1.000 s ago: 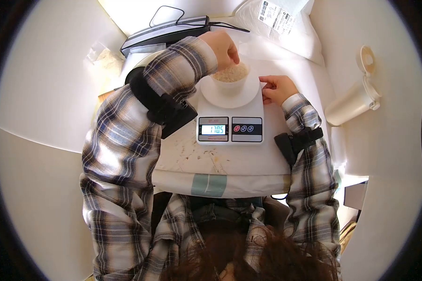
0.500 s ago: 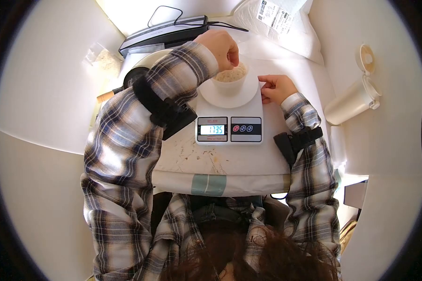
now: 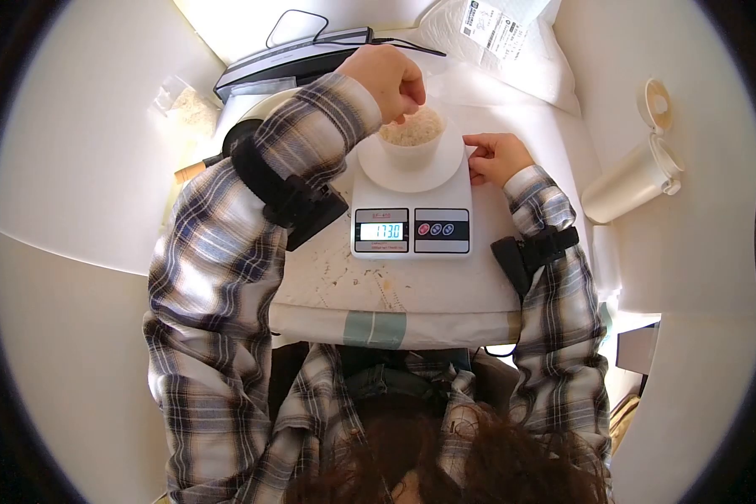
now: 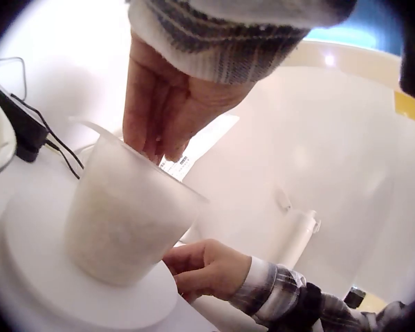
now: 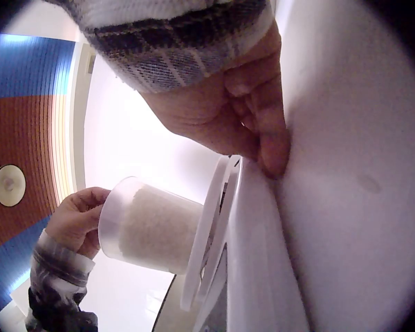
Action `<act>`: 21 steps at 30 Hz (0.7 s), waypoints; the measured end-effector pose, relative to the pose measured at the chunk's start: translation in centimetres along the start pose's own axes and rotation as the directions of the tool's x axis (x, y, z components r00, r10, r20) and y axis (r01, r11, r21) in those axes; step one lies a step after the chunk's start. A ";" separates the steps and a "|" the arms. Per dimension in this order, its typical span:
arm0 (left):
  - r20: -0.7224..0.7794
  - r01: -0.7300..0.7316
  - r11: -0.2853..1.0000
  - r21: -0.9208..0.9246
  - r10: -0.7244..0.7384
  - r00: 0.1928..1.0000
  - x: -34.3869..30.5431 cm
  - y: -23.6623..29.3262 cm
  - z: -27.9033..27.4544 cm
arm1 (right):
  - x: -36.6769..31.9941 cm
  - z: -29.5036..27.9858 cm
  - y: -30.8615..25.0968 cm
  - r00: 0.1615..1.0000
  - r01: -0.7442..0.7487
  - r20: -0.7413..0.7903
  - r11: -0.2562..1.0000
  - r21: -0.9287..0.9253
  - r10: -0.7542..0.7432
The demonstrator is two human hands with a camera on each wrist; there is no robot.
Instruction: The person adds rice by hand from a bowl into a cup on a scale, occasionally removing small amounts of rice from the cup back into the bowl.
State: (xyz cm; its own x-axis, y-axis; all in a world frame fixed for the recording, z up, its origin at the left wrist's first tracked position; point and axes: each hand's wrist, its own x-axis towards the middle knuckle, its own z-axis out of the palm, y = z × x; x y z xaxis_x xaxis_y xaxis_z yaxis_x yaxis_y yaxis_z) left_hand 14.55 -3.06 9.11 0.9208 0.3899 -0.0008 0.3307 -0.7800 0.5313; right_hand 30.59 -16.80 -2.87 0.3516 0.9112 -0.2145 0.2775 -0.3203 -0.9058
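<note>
Head view: left fingers (image 3: 412, 87) bunched above rice (image 3: 416, 131), right fingers (image 3: 480, 142) touching scale (image 3: 454, 200).

White walls (image 3: 76, 160); white-covered table (image 3: 470, 290)

the head view looks down; close, sideways wrist views share the cup (image 4: 124, 214).

Left hand (image 3: 385, 80) over a cup (image 3: 411, 156): I cannot tell what, if anything, its fingertips pinch.
Left of that grip, the sleeve (image 3: 311, 122) hides part of a round pan (image 3: 259, 109); beyond it, rightward, a bag's (image 3: 539, 71) label (image 3: 494, 30) is too small to read.
</note>
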 end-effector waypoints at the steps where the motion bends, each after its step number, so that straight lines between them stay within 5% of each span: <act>1: 0.000 0.000 1.000 0.000 0.000 1.000 -0.1 0.0 0.0 | 0.0 0.0 -0.1 1.000 -0.001 0.002 1.000 0.002 0.001; 13: -0.019 0.049 0.995 -0.082 -0.051 0.999 -0.5 -0.3 -0.3 | 0.3 0.1 0.4 0.999 0.010 -0.036 1.000 0.023 -0.009; 21: -0.043 -0.058 0.998 -0.023 0.057 0.997 -0.4 -0.9 -0.2 | 0.0 0.1 -0.1 1.000 -0.011 -0.021 1.000 0.001 0.012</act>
State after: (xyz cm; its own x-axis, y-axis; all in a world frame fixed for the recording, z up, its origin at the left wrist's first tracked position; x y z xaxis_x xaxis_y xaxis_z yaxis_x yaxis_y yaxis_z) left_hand 13.89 -2.45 8.80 0.9284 0.3656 0.0659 0.2719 -0.7895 0.5502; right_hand 30.51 -16.70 -2.80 0.3734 0.9019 -0.2172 0.2722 -0.3304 -0.9037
